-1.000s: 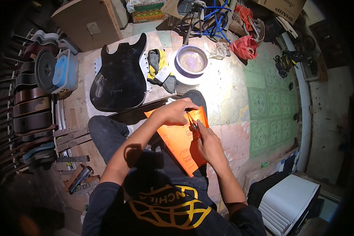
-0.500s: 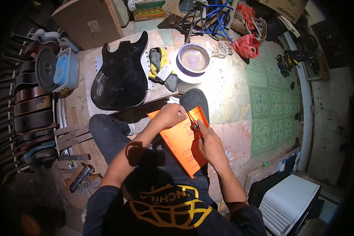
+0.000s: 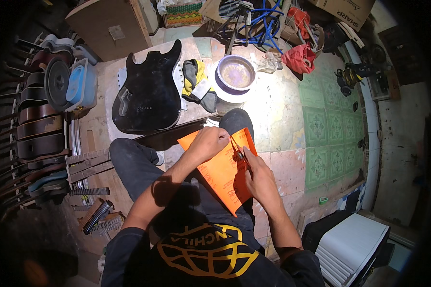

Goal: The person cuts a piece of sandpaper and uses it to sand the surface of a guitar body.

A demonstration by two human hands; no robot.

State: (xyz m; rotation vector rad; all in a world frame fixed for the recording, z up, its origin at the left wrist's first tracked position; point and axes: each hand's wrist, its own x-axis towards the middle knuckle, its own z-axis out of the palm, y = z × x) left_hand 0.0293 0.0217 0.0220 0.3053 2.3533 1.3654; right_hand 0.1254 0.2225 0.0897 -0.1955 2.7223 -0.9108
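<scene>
An orange sheet of sandpaper (image 3: pixel 219 171), its printed back facing up, slants across my lap. Closed in a pinch, my left hand (image 3: pixel 209 143) grips the sheet near its far edge. My right hand (image 3: pixel 262 181) is wrapped round a pair of dark scissors (image 3: pixel 240 156). Their blades point away from me and lie across the sheet, just right of my left fingertips. My right fingers partly hide the scissor handles.
Ahead, a black guitar body (image 3: pixel 148 93) lies on a low bench beside a yellow-and-grey cloth (image 3: pixel 196 83) and a round basin (image 3: pixel 236 72). Several guitars (image 3: pixel 40 146) line the left side. A white ridged box (image 3: pixel 352 244) stands at lower right.
My right hand and the scissors have shifted slightly right and toward me. My left hand keeps its pinch and has barely moved.
</scene>
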